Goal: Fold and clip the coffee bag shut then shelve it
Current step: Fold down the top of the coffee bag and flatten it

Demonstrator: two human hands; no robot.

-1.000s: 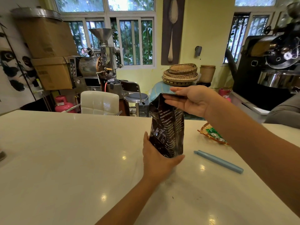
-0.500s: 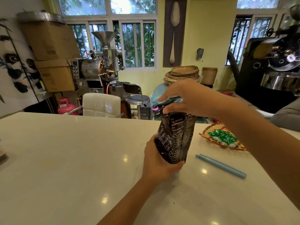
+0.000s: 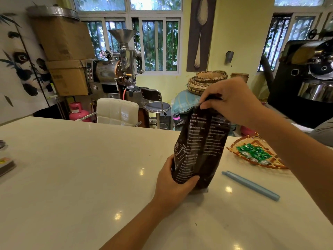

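A dark brown coffee bag [image 3: 201, 145] with white print stands upright on the white countertop [image 3: 81, 168], leaning slightly right. My left hand [image 3: 174, 188] wraps around its lower left corner. My right hand [image 3: 232, 100] pinches the bag's top, which is bent over under my fingers. A long light-blue bag clip [image 3: 250, 184] lies flat on the counter to the right of the bag, apart from both hands.
A woven basket [image 3: 277, 165] holding green wrapped sweets sits right of the bag, behind the clip. Small items lie at the counter's far left edge [image 3: 7, 165]. A white chair [image 3: 117, 112], a stool and roasting machines stand beyond the counter.
My right hand has closed down on the bag's top and bent it over. The bag's broad printed face has turned toward me. My left hand kept its hold at the base.
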